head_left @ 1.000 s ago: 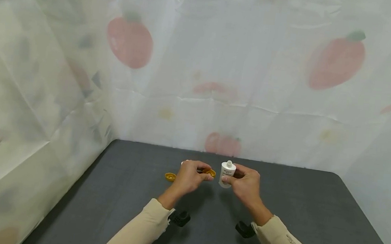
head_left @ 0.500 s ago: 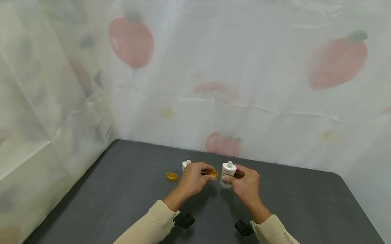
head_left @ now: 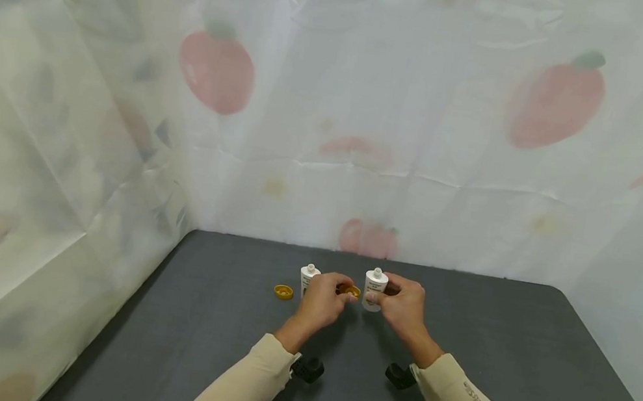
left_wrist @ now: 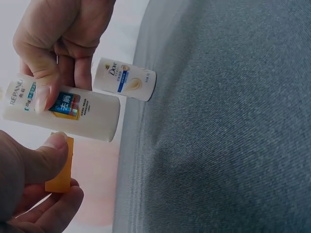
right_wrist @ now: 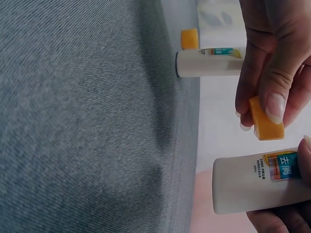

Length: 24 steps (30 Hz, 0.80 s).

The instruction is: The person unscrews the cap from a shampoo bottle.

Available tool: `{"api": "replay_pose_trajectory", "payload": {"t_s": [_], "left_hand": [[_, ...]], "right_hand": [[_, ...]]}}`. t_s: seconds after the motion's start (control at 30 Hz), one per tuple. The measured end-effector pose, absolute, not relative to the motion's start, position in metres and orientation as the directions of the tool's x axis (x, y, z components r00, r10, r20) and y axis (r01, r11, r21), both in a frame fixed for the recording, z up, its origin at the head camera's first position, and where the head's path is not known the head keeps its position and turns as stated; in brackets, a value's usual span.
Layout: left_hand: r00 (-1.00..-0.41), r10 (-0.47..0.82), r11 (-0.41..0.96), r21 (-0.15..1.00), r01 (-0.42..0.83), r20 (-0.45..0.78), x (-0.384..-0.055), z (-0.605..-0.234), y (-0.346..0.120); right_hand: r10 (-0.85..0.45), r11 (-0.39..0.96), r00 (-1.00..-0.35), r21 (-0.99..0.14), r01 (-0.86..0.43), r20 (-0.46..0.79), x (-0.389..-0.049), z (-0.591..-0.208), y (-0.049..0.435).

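Observation:
My left hand (head_left: 319,301) pinches a yellow bottle cap (right_wrist: 268,119) between thumb and fingers, its hollow side showing in the head view. Just to its right, my right hand (head_left: 405,304) grips a white shampoo bottle (left_wrist: 63,109) upright, with its narrow neck uncapped. The cap is close beside this bottle, a small gap between them in both wrist views. Partly hidden behind my left hand, another uncapped white bottle (head_left: 308,276) stands on the table. A second yellow cap (head_left: 283,292) lies to the left of that standing bottle.
A smaller white Dove bottle (left_wrist: 125,79) stands on the table beyond my right hand, hidden in the head view. The dark grey table (head_left: 197,318) ends at a pale fruit-print curtain (head_left: 438,213) behind and at the left.
My left hand has shifted right with the cap, closer to the held bottle. The standing bottle behind it has come more into view. My right hand has barely moved.

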<state>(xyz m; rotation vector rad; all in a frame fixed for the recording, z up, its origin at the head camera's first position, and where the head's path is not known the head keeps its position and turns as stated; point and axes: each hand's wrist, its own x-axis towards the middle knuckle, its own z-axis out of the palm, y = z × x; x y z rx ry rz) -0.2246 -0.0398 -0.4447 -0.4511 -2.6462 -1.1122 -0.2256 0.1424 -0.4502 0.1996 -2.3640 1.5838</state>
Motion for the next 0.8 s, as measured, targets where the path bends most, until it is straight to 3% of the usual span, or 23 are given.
{"api": "replay_pose_trajectory", "payload": {"t_s": [0.23,0.8], "left_hand": [[-0.918,0.17,0.701,0.611,0.367,0.357,-0.227,-0.452,-0.036],[-0.942,0.17,0.759,0.571,0.312,0.289,-0.232,-0.463,-0.029]], "right_hand": [[0.043,0.412,-0.948,-0.87,-0.27,0.314,-0.231,-0.459,0.142],[0.051,0.406,-0.969,-0.891,-0.202,0.243,-0.237,-0.47,0.138]]}}
